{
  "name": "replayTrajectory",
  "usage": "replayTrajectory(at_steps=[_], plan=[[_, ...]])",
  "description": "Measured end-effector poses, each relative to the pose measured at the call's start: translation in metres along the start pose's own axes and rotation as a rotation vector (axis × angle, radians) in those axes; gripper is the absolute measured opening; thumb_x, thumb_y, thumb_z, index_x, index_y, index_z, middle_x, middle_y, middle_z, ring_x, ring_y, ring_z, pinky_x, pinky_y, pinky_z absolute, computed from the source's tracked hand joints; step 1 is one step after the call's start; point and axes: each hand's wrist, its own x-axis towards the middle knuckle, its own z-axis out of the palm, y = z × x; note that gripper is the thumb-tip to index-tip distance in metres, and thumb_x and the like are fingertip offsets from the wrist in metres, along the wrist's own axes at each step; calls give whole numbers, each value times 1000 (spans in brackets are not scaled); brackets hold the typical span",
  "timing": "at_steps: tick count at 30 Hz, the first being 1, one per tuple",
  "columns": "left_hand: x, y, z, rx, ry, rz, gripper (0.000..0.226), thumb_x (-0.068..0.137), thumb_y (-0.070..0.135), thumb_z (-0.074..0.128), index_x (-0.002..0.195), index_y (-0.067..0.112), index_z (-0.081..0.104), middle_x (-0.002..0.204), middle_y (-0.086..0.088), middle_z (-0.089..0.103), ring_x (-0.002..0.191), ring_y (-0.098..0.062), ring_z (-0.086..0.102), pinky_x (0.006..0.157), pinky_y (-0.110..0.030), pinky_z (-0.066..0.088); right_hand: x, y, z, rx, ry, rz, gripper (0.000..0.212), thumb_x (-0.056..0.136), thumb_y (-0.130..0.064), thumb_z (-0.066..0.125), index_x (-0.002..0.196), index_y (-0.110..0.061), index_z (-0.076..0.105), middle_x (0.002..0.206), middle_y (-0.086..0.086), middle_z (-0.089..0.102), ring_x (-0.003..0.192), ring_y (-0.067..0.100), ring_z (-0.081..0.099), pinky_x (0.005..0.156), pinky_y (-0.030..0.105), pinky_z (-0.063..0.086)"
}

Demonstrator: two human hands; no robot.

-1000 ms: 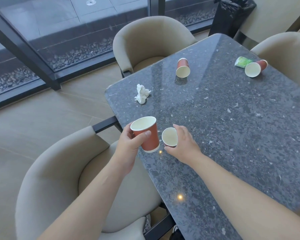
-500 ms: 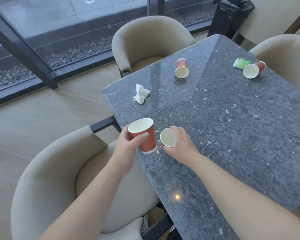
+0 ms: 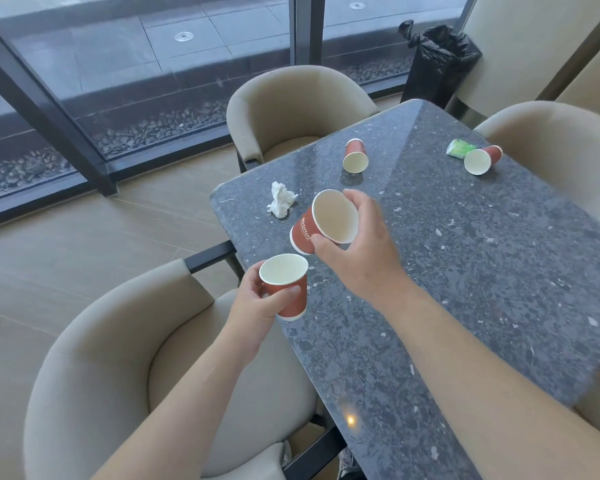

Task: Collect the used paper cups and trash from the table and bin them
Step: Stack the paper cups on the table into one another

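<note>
My left hand (image 3: 260, 303) grips a red paper cup (image 3: 286, 285) upright at the near left edge of the dark stone table (image 3: 465, 271). My right hand (image 3: 357, 247) holds a second red cup (image 3: 326, 221) tilted above the table, its white inside facing me. Two more red cups lie on their sides farther back, one (image 3: 355, 156) near the far edge and one (image 3: 482, 159) at the right. A crumpled white tissue (image 3: 280, 199) lies near the table's left corner. A green wrapper (image 3: 459, 147) sits beside the right cup.
Beige armchairs surround the table: one (image 3: 118, 358) below my left arm, one (image 3: 291, 105) at the far side, one (image 3: 561, 147) at the right. A bin with a black bag (image 3: 437, 60) stands on the floor beyond the table's far corner, by the glass wall.
My right hand has lifted its cup off the table and tilted it up above the left-hand cup. My view has risen and now shows more of the bin.
</note>
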Motion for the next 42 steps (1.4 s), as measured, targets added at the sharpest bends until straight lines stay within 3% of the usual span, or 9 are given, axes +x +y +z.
replayTrajectory(at_steps=[3,6,10,18,21,25,36,40,42], plan=[[-12,4,-4,27,-11,28,77,56,26,86,127,23,57,121,-4,71,111,-17,66,89,-28,52,-12,-21,6,-6,-122,-19,74,67,-49,66,132,-26,39,120,-12,44,107,3,42,82,12,32],[-24,5,-9,60,-11,76,72,57,26,87,124,26,59,109,4,74,98,-10,71,76,-23,55,-27,-31,16,-46,-239,-3,78,66,-48,65,136,-27,36,125,-10,42,113,7,41,92,26,34],[-40,3,-22,102,24,146,60,64,15,85,117,27,58,89,18,74,78,1,69,68,-22,58,-44,-42,27,-59,-271,31,81,62,-53,62,135,-31,34,125,-14,39,110,4,39,91,27,34],[-64,6,-44,135,1,296,62,71,0,81,121,27,56,100,24,74,88,7,69,72,-12,52,-75,-59,47,-122,-457,28,82,68,-58,66,138,-33,32,130,-15,37,121,9,40,98,29,35],[-70,8,-53,115,-8,300,63,73,-2,82,123,27,56,102,25,74,88,6,69,72,-13,53,-85,-67,54,-41,-432,50,83,71,-62,63,141,-29,32,133,-14,35,123,6,39,102,29,36],[-79,10,-63,96,-6,289,63,68,8,83,123,25,58,100,22,73,88,2,67,73,-19,53,-96,-71,59,-6,-348,74,66,80,-46,69,135,-23,42,129,-4,43,118,11,47,102,39,41],[-116,15,-69,11,4,267,61,63,14,86,116,31,62,107,2,73,96,-23,68,82,-53,59,-126,-77,62,49,-350,42,75,68,-63,64,131,-27,46,127,-6,46,118,11,50,101,41,44],[-130,21,-70,-49,17,269,57,66,14,85,117,28,64,109,-3,74,100,-23,68,79,-50,60,-134,-79,54,218,-336,51,64,71,-55,67,128,-34,45,125,-7,51,113,3,54,94,33,49],[-139,25,-69,-44,56,290,61,65,15,85,121,22,62,111,0,74,101,-15,69,78,-32,60,-137,-79,46,309,-301,77,59,71,-54,65,124,-35,47,121,-8,55,110,6,56,91,30,49]])
